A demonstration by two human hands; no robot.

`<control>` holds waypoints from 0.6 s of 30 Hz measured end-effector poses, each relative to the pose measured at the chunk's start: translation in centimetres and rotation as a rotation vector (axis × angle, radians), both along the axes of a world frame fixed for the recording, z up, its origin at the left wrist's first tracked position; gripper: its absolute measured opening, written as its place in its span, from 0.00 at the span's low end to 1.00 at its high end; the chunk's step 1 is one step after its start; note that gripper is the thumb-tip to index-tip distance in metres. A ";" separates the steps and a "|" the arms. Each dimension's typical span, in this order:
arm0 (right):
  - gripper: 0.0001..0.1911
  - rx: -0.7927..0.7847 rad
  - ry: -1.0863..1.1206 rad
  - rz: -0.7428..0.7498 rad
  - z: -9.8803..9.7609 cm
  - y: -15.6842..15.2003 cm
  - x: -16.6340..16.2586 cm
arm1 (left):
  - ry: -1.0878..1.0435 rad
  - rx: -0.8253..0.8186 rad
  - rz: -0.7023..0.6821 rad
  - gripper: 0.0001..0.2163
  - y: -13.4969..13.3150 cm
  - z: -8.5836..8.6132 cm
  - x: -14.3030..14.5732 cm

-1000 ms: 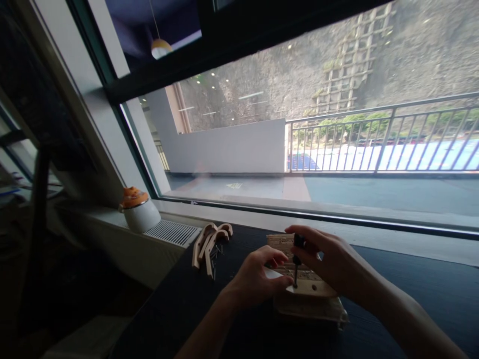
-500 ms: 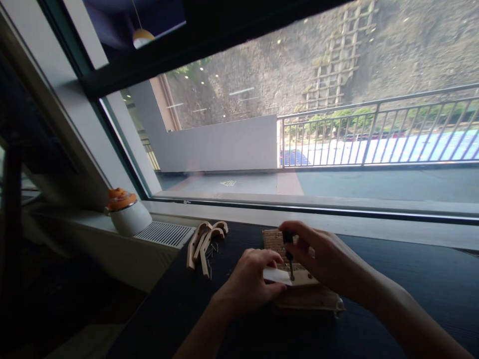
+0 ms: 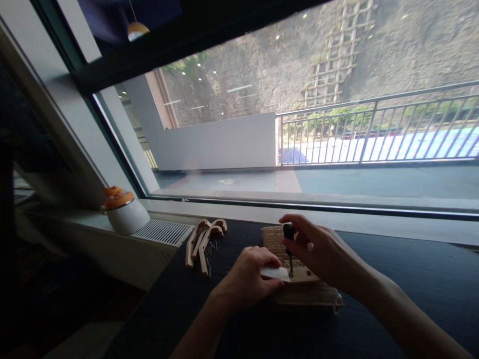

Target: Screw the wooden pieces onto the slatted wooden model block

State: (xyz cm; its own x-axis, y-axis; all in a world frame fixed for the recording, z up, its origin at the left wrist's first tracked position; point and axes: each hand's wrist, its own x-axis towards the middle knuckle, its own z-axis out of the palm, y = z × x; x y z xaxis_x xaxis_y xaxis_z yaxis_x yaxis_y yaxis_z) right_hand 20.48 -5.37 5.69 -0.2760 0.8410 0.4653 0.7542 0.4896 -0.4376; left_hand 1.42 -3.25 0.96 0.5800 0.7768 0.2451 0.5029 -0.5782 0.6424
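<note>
At the front of the dark worktop (image 3: pixel 392 267), the person's two forearms are reaching in from below. The left hand (image 3: pixel 251 271) is curling to a narrow gap, its thumb and fingers pinching a whitish strip (image 3: pixel 275 273) between them. That strip is meeting the end of a pale wooden piece (image 3: pixel 302 274); whether the two are separate, I cannot tell. The right hand (image 3: pixel 318 249) is closing around the black handle of a screwdriver (image 3: pixel 288 234), which is standing nearly upright, its tip pointing down at the wooden piece near the strip. A dark round hole is showing in the wood just to the right of the tip. The wooden piece is lying on a stack of corrugated cardboard (image 3: pixel 273 240), whose layers are jutting out in front of it and behind it.

To the left, well apart from the hands, several curved wooden hooks (image 3: pixel 204 249) are lying together, with loose screws (image 3: pixel 209 260) scattering just beside them. Farther off, a white container with an orange top (image 3: pixel 127 218) is sitting on a ledge next to a slatted vent (image 3: pixel 162 232). Beyond the window, a metal railing (image 3: pixel 375 127) is running in front of a rocky slope (image 3: pixel 262 75).
</note>
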 end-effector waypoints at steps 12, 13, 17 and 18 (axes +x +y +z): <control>0.09 -0.001 0.060 0.001 0.0 -0.2 -0.1 | 0.025 0.054 -0.007 0.10 0.1 0.0 0.1; 0.10 0.009 0.056 0.029 0.1 -0.3 -0.1 | 0.024 0.054 -0.006 0.10 0.1 0.0 0.1; 0.16 0.019 0.044 0.141 0.7 -0.7 0.2 | 0.016 0.059 -0.010 0.10 0.0 0.2 0.1; 0.16 0.016 0.038 0.142 0.8 -0.7 0.3 | 0.018 0.061 -0.017 0.10 -0.1 0.3 0.1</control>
